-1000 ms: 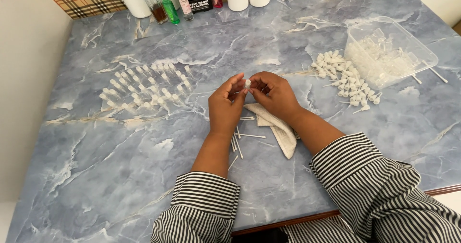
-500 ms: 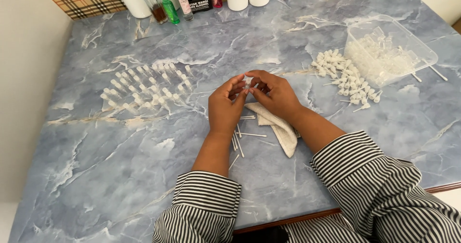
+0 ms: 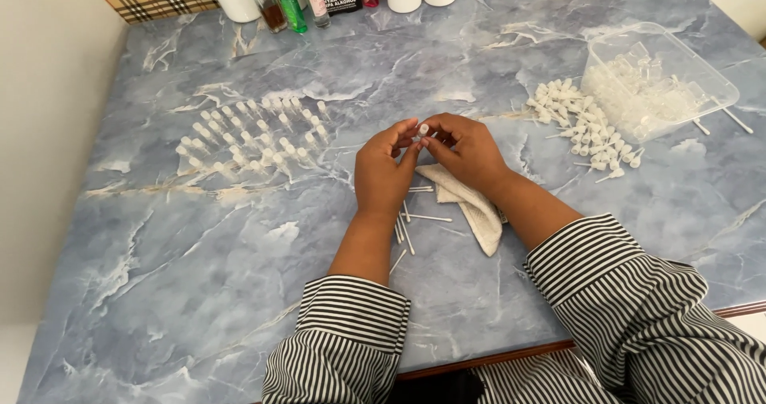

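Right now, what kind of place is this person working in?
Probably a small home workshop for filling perfume samples. Rows of tiny clear vials lie on a blue marble-look table, white spray tops sit beside a clear plastic tub, and bottles line the back.

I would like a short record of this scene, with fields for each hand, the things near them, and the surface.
surface: blue-grey marbled table
left hand: pinches a small white-capped vial with the fingertips
right hand: pinches the same vial from the other side
under the hands: folded white cloth, thin loose tubes
left of hands: rows of small capped vials lying down
right of hands: pile of white spray caps, clear plastic tray
far edge: bottles
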